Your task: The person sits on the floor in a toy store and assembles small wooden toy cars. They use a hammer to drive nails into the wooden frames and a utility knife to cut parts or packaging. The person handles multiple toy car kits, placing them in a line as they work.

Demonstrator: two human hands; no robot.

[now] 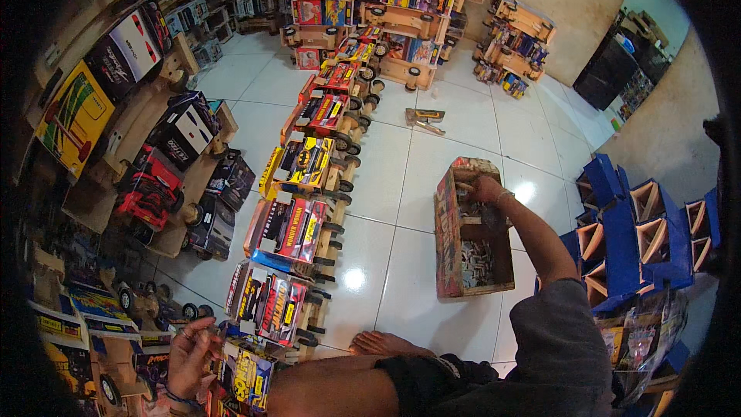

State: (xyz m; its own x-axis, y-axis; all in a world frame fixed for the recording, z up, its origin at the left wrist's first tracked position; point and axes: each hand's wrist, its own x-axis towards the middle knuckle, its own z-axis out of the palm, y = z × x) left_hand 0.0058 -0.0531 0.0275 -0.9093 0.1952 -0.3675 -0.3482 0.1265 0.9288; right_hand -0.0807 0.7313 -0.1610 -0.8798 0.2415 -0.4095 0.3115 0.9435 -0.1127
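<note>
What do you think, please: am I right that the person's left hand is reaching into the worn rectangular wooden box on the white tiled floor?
No: the head view shows the right hand, not the left hand, reaching into the worn rectangular wooden box on the white tiled floor.

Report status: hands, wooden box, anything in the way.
Right hand inside wooden box, grip unclear. Left hand raised near toy trucks. Small pieces in box's near end. Right forearm crosses box's right rim.

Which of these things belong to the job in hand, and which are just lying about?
Seemingly in use:
crate, with the right hand inside
small parts in it
truck row, beside the left hand

Seemingly lying about:
floor tool
blue pieces
</note>
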